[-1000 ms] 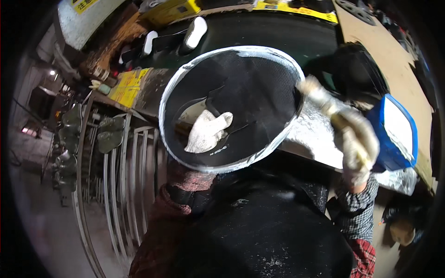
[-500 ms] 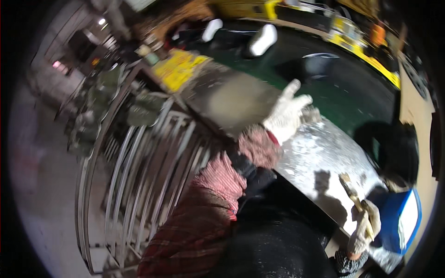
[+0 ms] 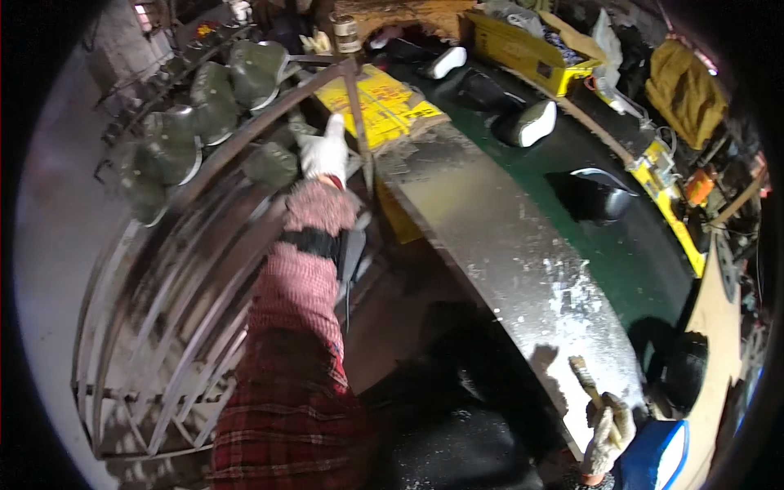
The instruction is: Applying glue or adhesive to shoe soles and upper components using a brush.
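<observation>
My left hand (image 3: 324,153), in a white knit glove, reaches out over a metal rack (image 3: 216,155) with its fingers stretched. Close beside it is a dark grey-green rounded piece (image 3: 271,165); whether they touch I cannot tell. Several similar pieces with pale rims, such as one dark rounded piece (image 3: 214,102), sit along the rack's far side. My right hand (image 3: 611,433), also gloved, is closed around the handle of a brush (image 3: 583,374). The bristles point away from me, above the white-smeared end of a long worktop (image 3: 461,192).
Black shoes with white soles (image 3: 536,124) lie on a green conveyor belt (image 3: 523,167) beyond the worktop, near a black curved piece (image 3: 600,196). A blue container (image 3: 653,453) stands beside my right hand. Yellow sheeting (image 3: 380,106) covers the worktop's far end. A yellow crate (image 3: 523,53) is behind.
My left hand has swung left from above the worktop to the rack. My right hand keeps its hold on the brush. The view has shifted, and the shoes appear in different places.
</observation>
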The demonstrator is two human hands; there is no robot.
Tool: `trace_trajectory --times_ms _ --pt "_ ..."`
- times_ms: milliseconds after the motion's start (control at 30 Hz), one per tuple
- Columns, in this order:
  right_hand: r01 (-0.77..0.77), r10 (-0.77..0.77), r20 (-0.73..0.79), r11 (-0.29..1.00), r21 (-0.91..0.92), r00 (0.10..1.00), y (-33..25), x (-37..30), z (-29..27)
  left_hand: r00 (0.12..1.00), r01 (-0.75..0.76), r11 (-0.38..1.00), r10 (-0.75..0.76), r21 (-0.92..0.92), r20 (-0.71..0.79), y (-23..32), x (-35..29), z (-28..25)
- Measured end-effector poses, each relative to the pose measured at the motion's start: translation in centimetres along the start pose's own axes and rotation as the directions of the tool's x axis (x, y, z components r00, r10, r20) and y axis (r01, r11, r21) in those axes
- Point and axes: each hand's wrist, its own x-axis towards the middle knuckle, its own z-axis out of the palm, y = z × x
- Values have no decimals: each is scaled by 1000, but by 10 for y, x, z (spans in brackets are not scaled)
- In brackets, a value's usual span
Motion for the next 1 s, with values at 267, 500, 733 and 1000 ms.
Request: trace_trajectory --times_ms 267,500,733,1000 --pt "-85 87 -37 995 49 996 -64 -10 9 969 248 405 -102 -880 226 -53 48 -18" --pt "-134 130 -53 988 -77 990 -70 -15 1 655 748 -305 197 -590 729 -80 -151 -83" --pt "36 -310 -560 894 -446 768 -91 -11 -100 196 907 211 554 -365 809 -69 -244 -108" --pt "-185 -29 -767 964 -191 641 -51 -53 -217 -332 875 474 451 93 829 5 -336 -48"
